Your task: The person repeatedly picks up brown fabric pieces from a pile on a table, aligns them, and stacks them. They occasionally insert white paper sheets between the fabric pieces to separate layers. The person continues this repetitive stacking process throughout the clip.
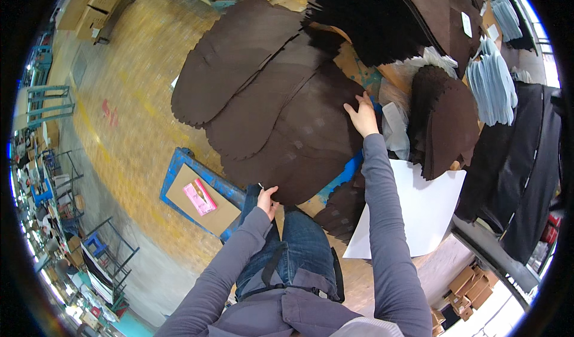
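At one brown stack point(293, 151) are one left grip point(266, 201), one right grip point(363, 118).

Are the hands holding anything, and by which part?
The left hand is at the near edge of a dark brown sheet, the right hand at its right edge. Whether either really grips it cannot be told.

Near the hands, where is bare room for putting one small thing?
Bare: the white sheet between right sleeve and brown stack; the cardboard around the pink box. Crowded: the overlapping brown pieces at left hand and right hand.
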A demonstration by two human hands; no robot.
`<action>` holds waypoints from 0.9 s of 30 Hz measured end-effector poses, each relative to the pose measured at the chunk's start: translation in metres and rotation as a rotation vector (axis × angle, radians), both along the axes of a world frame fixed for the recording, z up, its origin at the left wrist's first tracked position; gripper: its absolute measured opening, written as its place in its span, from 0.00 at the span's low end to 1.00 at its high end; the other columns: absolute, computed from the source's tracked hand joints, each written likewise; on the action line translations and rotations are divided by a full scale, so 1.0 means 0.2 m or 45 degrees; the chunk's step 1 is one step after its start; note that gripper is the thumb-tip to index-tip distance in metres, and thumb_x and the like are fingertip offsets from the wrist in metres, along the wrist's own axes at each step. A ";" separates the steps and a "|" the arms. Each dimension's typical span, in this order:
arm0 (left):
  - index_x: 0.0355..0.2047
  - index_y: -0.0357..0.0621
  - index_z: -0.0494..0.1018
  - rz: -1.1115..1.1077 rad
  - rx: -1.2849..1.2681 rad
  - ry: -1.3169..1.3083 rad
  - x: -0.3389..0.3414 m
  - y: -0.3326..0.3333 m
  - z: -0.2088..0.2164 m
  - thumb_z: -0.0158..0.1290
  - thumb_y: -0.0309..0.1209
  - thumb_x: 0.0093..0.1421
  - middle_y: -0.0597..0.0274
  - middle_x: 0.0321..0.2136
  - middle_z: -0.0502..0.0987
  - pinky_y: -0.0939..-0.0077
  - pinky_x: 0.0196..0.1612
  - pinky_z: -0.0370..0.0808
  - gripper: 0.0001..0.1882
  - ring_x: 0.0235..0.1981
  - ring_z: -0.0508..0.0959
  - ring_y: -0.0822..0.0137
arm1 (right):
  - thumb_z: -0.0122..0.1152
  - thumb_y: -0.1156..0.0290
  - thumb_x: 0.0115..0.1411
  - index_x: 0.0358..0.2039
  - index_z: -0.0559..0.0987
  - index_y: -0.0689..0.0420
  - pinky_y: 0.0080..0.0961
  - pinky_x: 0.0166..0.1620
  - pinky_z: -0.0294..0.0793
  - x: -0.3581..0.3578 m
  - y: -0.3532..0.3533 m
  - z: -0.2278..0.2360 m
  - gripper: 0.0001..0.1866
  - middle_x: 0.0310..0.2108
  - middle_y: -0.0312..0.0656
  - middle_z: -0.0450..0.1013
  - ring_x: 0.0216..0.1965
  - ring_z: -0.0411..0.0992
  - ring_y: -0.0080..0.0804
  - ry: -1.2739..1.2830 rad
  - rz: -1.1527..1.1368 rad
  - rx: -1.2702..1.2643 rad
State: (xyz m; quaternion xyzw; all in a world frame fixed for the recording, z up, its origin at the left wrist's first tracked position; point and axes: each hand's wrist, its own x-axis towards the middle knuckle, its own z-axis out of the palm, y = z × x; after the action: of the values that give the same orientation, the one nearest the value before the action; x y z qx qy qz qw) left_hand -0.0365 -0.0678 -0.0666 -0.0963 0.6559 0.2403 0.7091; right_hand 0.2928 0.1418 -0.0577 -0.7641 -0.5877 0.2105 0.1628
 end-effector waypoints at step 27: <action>0.49 0.52 0.60 0.007 -0.011 0.162 0.03 0.00 0.09 0.54 0.25 0.48 0.65 0.40 0.67 0.69 0.39 0.65 0.27 0.39 0.66 0.69 | 0.73 0.59 0.41 0.42 0.76 0.67 0.38 0.48 0.72 -0.56 -0.48 0.49 0.31 0.40 0.58 0.75 0.43 0.74 0.54 0.423 0.452 -0.872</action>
State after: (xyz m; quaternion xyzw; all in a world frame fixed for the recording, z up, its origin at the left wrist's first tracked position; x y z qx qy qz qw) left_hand -0.0295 -0.0674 -0.0496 -0.0859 0.7004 0.2451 0.6648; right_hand 0.1813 0.0449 0.0411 -0.6166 -0.5719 0.5390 -0.0468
